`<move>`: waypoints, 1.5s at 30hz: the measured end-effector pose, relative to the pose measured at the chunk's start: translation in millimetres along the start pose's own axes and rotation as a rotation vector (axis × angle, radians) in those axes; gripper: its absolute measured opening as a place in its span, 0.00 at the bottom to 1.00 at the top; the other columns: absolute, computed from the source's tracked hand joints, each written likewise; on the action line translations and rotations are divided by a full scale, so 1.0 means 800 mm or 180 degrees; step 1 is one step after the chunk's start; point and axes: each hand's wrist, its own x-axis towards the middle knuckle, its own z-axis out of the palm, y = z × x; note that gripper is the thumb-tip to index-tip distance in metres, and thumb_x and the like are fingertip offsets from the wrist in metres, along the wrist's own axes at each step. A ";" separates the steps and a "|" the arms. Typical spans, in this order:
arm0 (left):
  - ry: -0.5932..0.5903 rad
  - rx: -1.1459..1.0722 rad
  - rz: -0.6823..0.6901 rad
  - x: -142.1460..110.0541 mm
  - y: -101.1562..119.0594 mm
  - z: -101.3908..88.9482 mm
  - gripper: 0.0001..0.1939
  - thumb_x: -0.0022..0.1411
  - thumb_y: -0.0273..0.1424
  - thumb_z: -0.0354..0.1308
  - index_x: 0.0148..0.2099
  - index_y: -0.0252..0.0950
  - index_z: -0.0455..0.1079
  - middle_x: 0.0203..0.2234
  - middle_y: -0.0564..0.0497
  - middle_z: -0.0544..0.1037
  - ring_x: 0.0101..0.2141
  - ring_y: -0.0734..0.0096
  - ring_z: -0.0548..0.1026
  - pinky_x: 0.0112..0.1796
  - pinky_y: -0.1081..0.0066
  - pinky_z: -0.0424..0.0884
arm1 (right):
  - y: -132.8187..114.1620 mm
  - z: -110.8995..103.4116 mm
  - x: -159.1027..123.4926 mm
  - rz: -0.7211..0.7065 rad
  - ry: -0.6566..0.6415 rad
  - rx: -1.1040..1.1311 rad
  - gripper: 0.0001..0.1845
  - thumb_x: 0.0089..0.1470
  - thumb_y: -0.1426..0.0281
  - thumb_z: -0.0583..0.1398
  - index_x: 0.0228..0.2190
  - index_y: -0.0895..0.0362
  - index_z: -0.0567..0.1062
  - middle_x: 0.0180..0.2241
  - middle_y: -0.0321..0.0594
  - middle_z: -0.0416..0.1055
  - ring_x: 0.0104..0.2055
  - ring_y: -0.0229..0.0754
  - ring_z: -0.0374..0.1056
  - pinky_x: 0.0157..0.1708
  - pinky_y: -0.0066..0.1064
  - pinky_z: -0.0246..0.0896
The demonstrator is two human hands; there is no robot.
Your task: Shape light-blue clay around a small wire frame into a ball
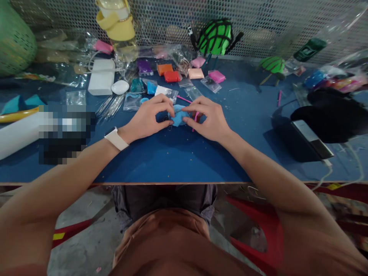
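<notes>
And there's my blue clay (178,116), at twelve o'clock, over the worktop (161,163): light and soft, I'd judge, easily dented, so best taken gently by its nine and three o'clock edges. My left hand (148,118), half curled, pinches the nine o'clock side; my right hand (211,118), likewise part-curled, grips at three o'clock.

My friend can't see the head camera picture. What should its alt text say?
A person's left hand and right hand hold a small light blue piece between them at a blue table. Beyond lie small colourful packets, and a green, black-lined model stands near a perforated panel.
</notes>
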 end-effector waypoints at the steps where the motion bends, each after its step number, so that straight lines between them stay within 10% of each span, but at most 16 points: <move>1: 0.0013 0.0015 0.0040 0.000 0.000 0.000 0.03 0.78 0.33 0.72 0.50 0.42 0.84 0.56 0.45 0.85 0.55 0.49 0.86 0.60 0.40 0.84 | 0.002 -0.003 0.000 -0.0096 -0.0043 -0.0019 0.12 0.71 0.60 0.74 0.53 0.48 0.91 0.49 0.44 0.86 0.40 0.48 0.81 0.39 0.44 0.82; 34: -0.0060 0.0415 0.0087 0.000 0.003 0.005 0.13 0.86 0.37 0.63 0.61 0.45 0.89 0.62 0.40 0.85 0.56 0.48 0.85 0.58 0.44 0.87 | 0.003 -0.012 0.005 0.0341 -0.0063 0.0313 0.05 0.67 0.66 0.72 0.39 0.49 0.92 0.38 0.40 0.91 0.35 0.45 0.81 0.39 0.40 0.78; 45: -0.0319 0.0383 0.0198 -0.002 0.001 0.000 0.18 0.84 0.32 0.67 0.70 0.46 0.84 0.74 0.41 0.81 0.71 0.42 0.82 0.69 0.39 0.84 | 0.005 -0.019 0.007 0.0260 -0.0197 0.0149 0.06 0.64 0.64 0.72 0.34 0.47 0.92 0.36 0.39 0.91 0.32 0.45 0.79 0.40 0.44 0.78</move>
